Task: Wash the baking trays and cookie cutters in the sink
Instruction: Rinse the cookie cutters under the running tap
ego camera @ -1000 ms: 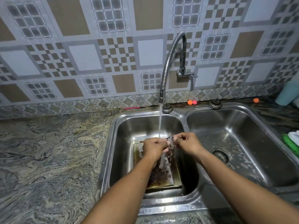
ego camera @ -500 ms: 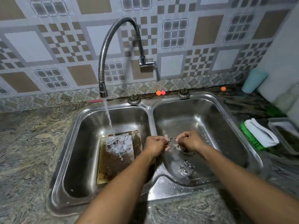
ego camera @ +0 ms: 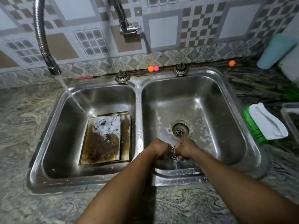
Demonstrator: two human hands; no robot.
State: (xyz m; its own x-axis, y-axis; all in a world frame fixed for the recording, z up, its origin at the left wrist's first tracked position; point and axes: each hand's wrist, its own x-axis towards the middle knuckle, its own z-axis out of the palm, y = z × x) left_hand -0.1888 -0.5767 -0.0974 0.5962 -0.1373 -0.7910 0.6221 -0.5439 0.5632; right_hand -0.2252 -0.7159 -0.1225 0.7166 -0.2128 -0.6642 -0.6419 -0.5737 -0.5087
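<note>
A small metal cookie cutter [ego camera: 173,153] hangs low in the right basin [ego camera: 226,120] of the steel double sink, near its front wall. My left hand [ego camera: 157,147] pinches its left side and my right hand [ego camera: 186,148] pinches its right side, fingers curled over it. A dirty baking tray [ego camera: 105,141] with brown residue and white foam lies flat on the floor of the left basin [ego camera: 64,126]. Water runs from the flexible tap [ego camera: 42,39] into the left basin.
The drain [ego camera: 180,130] lies just beyond my hands. A green brush with a white cloth [ego camera: 265,123] lies on the counter at the right, beside the edge of a clear container [ego camera: 290,117]. A teal bottle [ego camera: 275,50] stands at the back right. Two strainer plugs [ego camera: 122,76] rest on the sink's back rim.
Both hands carried the cookie cutter from under the running water in the left basin over the divider and down into the right basin. The tray stayed put.
</note>
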